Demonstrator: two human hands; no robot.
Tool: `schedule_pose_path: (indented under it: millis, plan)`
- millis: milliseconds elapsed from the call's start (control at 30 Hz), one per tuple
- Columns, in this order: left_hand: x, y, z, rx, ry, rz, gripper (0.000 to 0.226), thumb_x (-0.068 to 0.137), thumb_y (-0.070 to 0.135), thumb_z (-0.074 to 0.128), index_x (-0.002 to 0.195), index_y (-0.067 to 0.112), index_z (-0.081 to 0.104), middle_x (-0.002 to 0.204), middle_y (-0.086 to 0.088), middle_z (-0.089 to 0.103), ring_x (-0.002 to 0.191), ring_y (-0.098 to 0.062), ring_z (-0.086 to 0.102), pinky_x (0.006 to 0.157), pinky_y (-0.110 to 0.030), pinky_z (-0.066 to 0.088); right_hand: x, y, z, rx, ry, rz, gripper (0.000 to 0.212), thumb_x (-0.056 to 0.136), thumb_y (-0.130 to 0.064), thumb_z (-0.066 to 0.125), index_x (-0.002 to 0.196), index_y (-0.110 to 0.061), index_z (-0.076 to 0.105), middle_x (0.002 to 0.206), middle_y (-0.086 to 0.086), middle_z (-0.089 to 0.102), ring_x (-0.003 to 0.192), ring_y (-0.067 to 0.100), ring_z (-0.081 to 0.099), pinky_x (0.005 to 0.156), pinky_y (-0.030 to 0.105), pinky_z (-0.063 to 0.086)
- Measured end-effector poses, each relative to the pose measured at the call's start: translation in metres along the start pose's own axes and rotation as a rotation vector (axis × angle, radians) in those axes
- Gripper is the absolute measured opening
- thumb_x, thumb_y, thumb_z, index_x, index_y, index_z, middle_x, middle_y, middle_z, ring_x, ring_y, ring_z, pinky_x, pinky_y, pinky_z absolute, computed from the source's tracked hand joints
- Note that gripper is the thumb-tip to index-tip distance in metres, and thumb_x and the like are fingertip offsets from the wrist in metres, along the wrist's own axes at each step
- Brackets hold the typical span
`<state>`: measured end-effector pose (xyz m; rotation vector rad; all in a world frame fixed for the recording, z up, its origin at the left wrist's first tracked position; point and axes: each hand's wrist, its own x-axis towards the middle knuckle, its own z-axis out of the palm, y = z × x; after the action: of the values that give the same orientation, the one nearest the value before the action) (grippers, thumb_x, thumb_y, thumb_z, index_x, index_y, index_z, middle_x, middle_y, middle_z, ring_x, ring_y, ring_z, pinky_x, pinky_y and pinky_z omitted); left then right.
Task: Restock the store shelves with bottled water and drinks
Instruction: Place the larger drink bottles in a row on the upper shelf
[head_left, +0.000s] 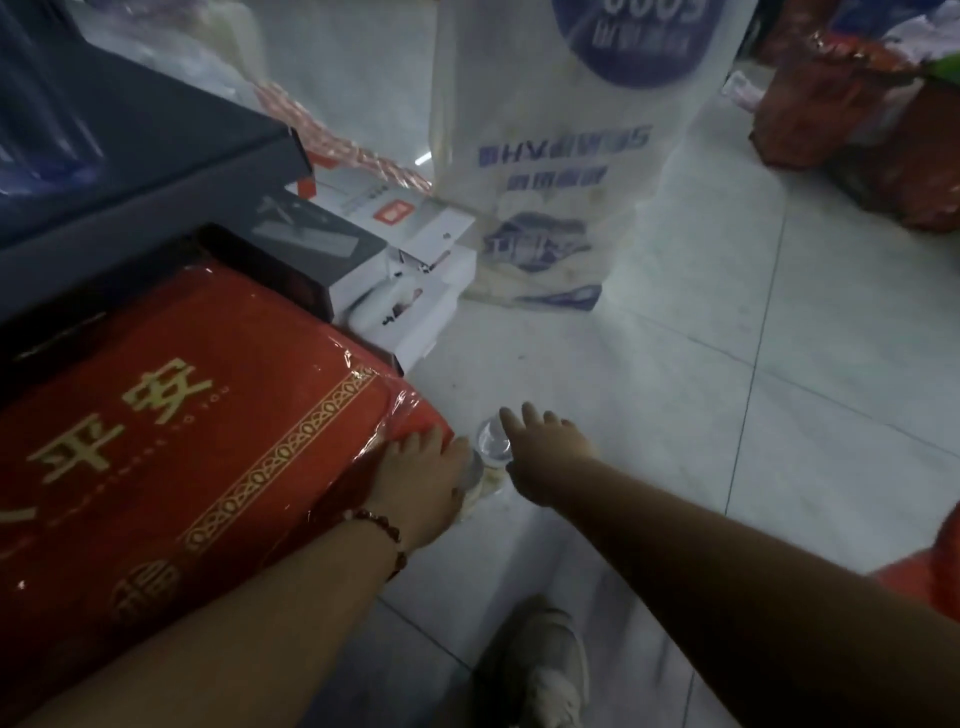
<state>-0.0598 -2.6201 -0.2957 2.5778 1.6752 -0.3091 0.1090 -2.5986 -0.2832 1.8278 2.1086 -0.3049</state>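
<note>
Both forearms fill the bottom of frame, reaching down toward the floor (675, 415); we see a pale shoe (540, 670) below them. Left hand (426, 483) wears a dark bead bracelet (379, 530) and seems to curl round a clear bottle (491, 447), though blur keeps us from being sure of the grip. Right hand (545, 441) hovers at the bottle's far side, fingers extended and spread, gripping nothing that we can see. Bottle is transparent, looks like water, low on the white tile just beside the corner of a red package (182, 441); cap and label not readable.

Red package is plastic-wrapped, with gold border trim and gold characters 平安. Behind it are a dark box (130, 171) and stacked white cartons (415, 270) with a red square logo, text too small. White plastic bag (545, 182) stands further back with blue print, mirrored and blurred; contents hidden. Orange-red bags (857, 130) sit at upper right.
</note>
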Motion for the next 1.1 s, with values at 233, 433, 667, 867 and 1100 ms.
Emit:
schedule_pose_path:
  millis: [233, 433, 667, 867, 1100]
  plan:
    - [0.032, 0.006, 0.017, -0.006, 0.027, -0.014, 0.032, 0.097, 0.035, 0.049, 0.126, 0.021, 0.048, 0.126, -0.004, 0.055, 0.118, -0.024, 0.048, 0.099, -0.038, 0.036, 0.031, 0.0, 0.025, 0.094, 0.036, -0.001, 0.065, 0.096, -0.022, 0.056, 0.15, -0.023, 0.021, 0.132, 0.009, 0.053, 0.111, 0.033, 0.059, 0.079, 0.038, 0.044]
    - [0.044, 0.008, 0.025, -0.087, -0.028, -0.039, 0.031, 0.097, 0.04, 0.056, 0.116, 0.017, 0.052, 0.12, -0.005, 0.062, 0.114, -0.022, 0.054, 0.096, -0.034, 0.042, 0.035, -0.001, 0.029, 0.093, 0.054, 0.083, 0.035, 0.099, -0.032, 0.057, 0.125, -0.012, 0.044, 0.117, 0.009, 0.061, 0.104, 0.031, 0.062, 0.07, 0.035, 0.041]
    - [0.024, 0.007, 0.005, 0.002, -0.006, 0.025, 0.055, 0.095, 0.057, 0.047, 0.125, 0.011, 0.048, 0.128, -0.009, 0.057, 0.118, -0.026, 0.054, 0.095, -0.035, 0.043, -0.013, 0.009, 0.006, 0.046, -0.007, 0.098, 0.039, 0.099, -0.043, 0.053, 0.119, -0.01, 0.051, 0.113, 0.011, 0.068, 0.103, 0.031, 0.065, 0.072, 0.031, 0.04]
    - [-0.029, -0.013, -0.06, -0.563, -0.106, 0.015, 0.055, 0.085, 0.066, 0.059, 0.105, 0.017, 0.048, 0.099, -0.001, 0.062, 0.088, -0.02, 0.061, 0.077, -0.035, 0.05, -0.092, 0.016, -0.056, 0.208, 0.0, 0.166, 0.047, 0.096, -0.052, 0.052, 0.12, -0.011, 0.053, 0.111, 0.01, 0.065, 0.098, 0.027, 0.063, 0.082, 0.038, 0.053]
    - [-0.138, -0.026, -0.144, -1.152, 0.17, -0.02, 0.047, 0.071, 0.053, 0.082, 0.094, 0.02, 0.058, 0.084, -0.003, 0.069, 0.07, -0.007, 0.06, 0.07, -0.041, 0.056, -0.199, -0.001, -0.137, 0.517, 0.266, 0.049, 0.041, 0.094, -0.055, 0.055, 0.111, -0.018, 0.053, 0.105, 0.002, 0.063, 0.09, 0.019, 0.063, 0.081, 0.038, 0.056]
